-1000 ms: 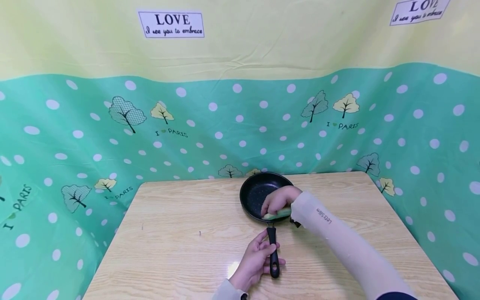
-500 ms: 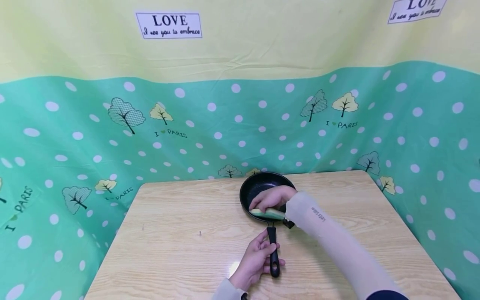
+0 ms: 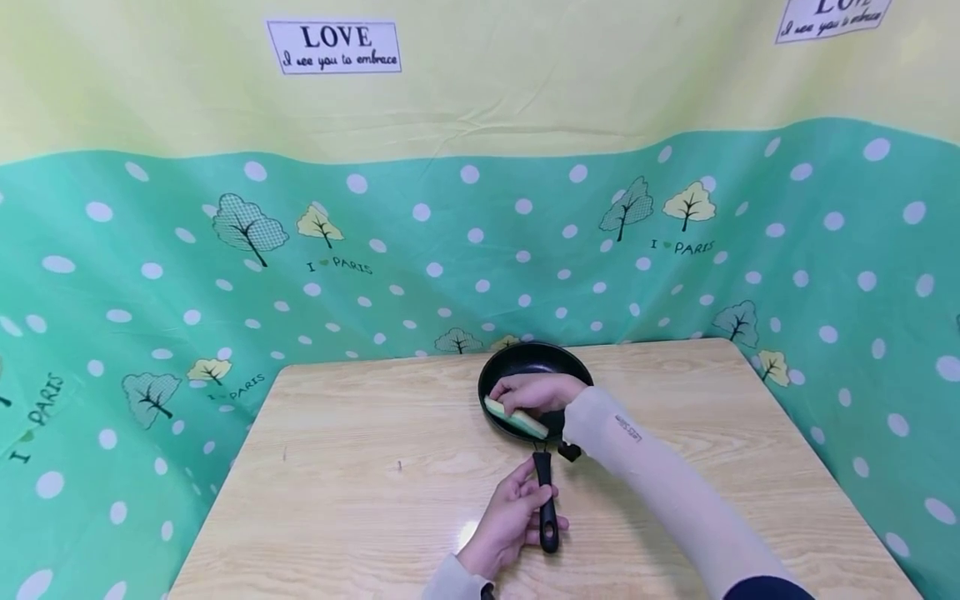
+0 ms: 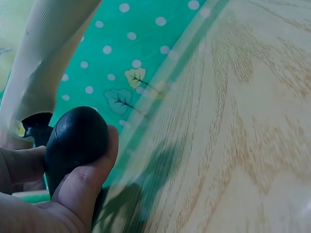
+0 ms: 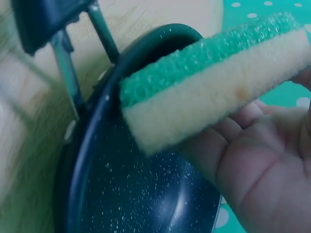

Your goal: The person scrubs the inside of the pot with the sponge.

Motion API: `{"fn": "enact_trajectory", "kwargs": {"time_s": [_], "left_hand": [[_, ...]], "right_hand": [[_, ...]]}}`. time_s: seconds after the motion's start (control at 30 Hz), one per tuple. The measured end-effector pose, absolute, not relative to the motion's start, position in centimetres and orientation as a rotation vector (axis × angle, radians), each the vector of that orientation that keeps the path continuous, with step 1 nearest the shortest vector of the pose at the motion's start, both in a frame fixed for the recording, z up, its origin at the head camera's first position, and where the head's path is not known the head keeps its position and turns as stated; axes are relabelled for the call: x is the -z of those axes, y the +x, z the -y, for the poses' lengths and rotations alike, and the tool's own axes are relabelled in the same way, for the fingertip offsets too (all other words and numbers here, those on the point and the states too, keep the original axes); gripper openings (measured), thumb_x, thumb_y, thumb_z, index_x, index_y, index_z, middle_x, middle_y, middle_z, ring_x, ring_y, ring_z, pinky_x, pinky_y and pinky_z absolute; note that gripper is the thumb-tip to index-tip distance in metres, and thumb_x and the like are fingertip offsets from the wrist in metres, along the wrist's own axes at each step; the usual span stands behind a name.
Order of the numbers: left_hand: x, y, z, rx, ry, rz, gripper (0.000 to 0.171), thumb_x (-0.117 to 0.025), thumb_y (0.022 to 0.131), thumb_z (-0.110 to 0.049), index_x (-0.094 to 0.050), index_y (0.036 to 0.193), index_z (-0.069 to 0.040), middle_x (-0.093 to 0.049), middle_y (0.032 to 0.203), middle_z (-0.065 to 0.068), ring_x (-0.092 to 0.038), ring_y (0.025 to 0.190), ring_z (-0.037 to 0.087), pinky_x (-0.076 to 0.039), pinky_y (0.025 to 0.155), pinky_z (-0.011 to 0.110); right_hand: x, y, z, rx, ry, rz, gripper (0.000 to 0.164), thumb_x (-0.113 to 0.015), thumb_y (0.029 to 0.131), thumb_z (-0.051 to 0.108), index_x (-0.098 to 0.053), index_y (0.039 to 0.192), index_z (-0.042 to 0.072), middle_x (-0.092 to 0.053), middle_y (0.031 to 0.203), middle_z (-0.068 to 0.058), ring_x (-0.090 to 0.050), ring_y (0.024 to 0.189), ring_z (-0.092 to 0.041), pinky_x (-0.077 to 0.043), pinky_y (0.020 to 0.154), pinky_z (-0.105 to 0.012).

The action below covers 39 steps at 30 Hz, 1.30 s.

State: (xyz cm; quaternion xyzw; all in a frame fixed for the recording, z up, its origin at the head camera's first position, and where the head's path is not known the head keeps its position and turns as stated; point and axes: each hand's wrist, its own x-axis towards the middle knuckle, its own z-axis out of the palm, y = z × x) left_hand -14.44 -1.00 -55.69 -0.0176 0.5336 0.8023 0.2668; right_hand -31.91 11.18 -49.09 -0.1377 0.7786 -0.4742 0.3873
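A black frying pan (image 3: 536,357) with a speckled inside rests near the back of the table. My left hand (image 3: 510,517) grips its black handle (image 3: 550,533); in the left wrist view the handle's rounded end (image 4: 80,136) lies between thumb and fingers. My right hand (image 3: 536,392) is inside the pan and holds a sponge (image 3: 517,419), green on one face and cream on the other. Up close in the right wrist view, the sponge (image 5: 214,82) slants across the pan's rim on the handle side, with the right hand (image 5: 262,160) beneath and beside it.
The light wooden table (image 3: 360,467) has a polka-dot green and yellow curtain (image 3: 420,250) behind it and along both sides. The pan's far rim stands close to the table's back edge. My right sleeve (image 3: 660,475) crosses above the table's right part.
My right hand and the sponge have moved left along the pan's near inner side, and the sponge has turned so its left end points up. The left hand and the pan stay in place.
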Motion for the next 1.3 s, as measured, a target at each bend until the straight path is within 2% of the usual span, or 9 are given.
{"fn": "enact_trajectory", "kwargs": {"time_s": [0.2,0.37,0.5,0.6,0.67,0.8,0.9,1.13,1.3], "left_hand": [[55.9,-14.2,0.3,-2.167,-0.034,-1.398,0.069,-0.060,0.097,-0.011,-0.025,0.156,-0.012,-0.062,0.104,0.008,-0.073,0.074,0.031,-0.059,0.057,0.039],[56.0,-14.2,0.7,-2.185,-0.058,-1.415,0.068,-0.060,0.097,-0.011,-0.027,0.156,-0.013,-0.061,0.110,0.013,-0.073,0.072,0.030,-0.057,0.054,0.034],[55.8,-14.3,1.0,-2.180,-0.055,-1.411,0.069,-0.061,0.096,-0.011,-0.028,0.156,-0.016,-0.060,0.114,0.016,-0.073,0.072,0.028,-0.056,0.052,0.030],[55.8,-14.4,1.2,-2.180,-0.058,-1.405,0.069,-0.062,0.096,-0.011,-0.027,0.156,-0.015,-0.061,0.114,0.016,-0.073,0.071,0.026,-0.057,0.053,0.031],[55.8,-14.4,1.4,-2.180,-0.062,-1.408,0.070,-0.061,0.096,-0.010,-0.027,0.156,-0.015,-0.061,0.114,0.016,-0.073,0.070,0.025,-0.056,0.053,0.031],[55.8,-14.4,1.5,-2.181,-0.061,-1.403,0.069,-0.061,0.095,-0.010,-0.028,0.156,-0.015,-0.061,0.112,0.015,-0.073,0.069,0.024,-0.057,0.053,0.032],[55.9,-14.5,1.5,-2.181,-0.060,-1.404,0.070,-0.062,0.095,-0.010,-0.027,0.156,-0.015,-0.062,0.110,0.013,-0.073,0.071,0.026,-0.057,0.054,0.032],[55.8,-14.5,1.5,-2.185,-0.057,-1.424,0.072,-0.061,0.096,-0.010,-0.023,0.157,-0.011,-0.063,0.108,0.012,-0.073,0.073,0.031,-0.060,0.059,0.040],[55.8,-14.6,1.6,-2.190,-0.057,-1.420,0.073,-0.062,0.095,-0.010,-0.023,0.157,-0.010,-0.062,0.111,0.015,-0.073,0.072,0.030,-0.060,0.059,0.039]], "right_hand": [[49.7,-31.5,-10.8,1.339,-0.219,-2.052,0.046,-0.063,0.082,0.003,-0.053,0.127,0.004,-0.052,0.122,-0.010,-0.053,0.102,-0.023,-0.051,0.080,-0.037],[50.2,-31.8,-9.1,1.477,-0.184,-2.057,0.051,-0.063,0.084,0.001,-0.047,0.132,0.002,-0.043,0.144,-0.018,-0.047,0.122,-0.026,-0.048,0.090,-0.038],[50.4,-32.2,-7.9,1.555,-0.115,-2.105,0.053,-0.065,0.083,-0.002,-0.046,0.132,0.002,-0.032,0.155,-0.022,-0.050,0.118,-0.025,-0.048,0.079,-0.032],[50.7,-32.5,-7.3,1.602,-0.054,-2.162,0.052,-0.066,0.084,-0.001,-0.046,0.132,0.004,-0.035,0.154,-0.021,-0.054,0.107,-0.024,-0.046,0.067,-0.029],[51.0,-32.6,-7.0,1.616,-0.023,-2.210,0.052,-0.067,0.086,0.002,-0.046,0.133,0.005,-0.037,0.154,-0.020,-0.054,0.112,-0.024,-0.046,0.067,-0.029],[51.3,-32.9,-6.6,1.653,0.016,-2.299,0.048,-0.068,0.089,0.006,-0.047,0.133,0.004,-0.039,0.152,-0.021,-0.045,0.132,-0.029,-0.050,0.085,-0.035],[51.3,-33.2,-6.6,1.674,0.019,-2.333,0.048,-0.067,0.090,0.005,-0.046,0.134,0.002,-0.041,0.149,-0.022,-0.043,0.134,-0.034,-0.048,0.096,-0.042],[50.9,-34.4,-7.6,1.503,-0.004,-2.533,0.053,-0.069,0.087,0.004,-0.049,0.136,0.005,-0.049,0.141,-0.020,-0.050,0.125,-0.034,-0.048,0.098,-0.045],[50.9,-35.1,-8.1,1.082,-0.221,-2.772,0.055,-0.064,0.086,-0.001,-0.049,0.138,0.007,-0.054,0.137,-0.016,-0.051,0.122,-0.031,-0.046,0.098,-0.041]]}}
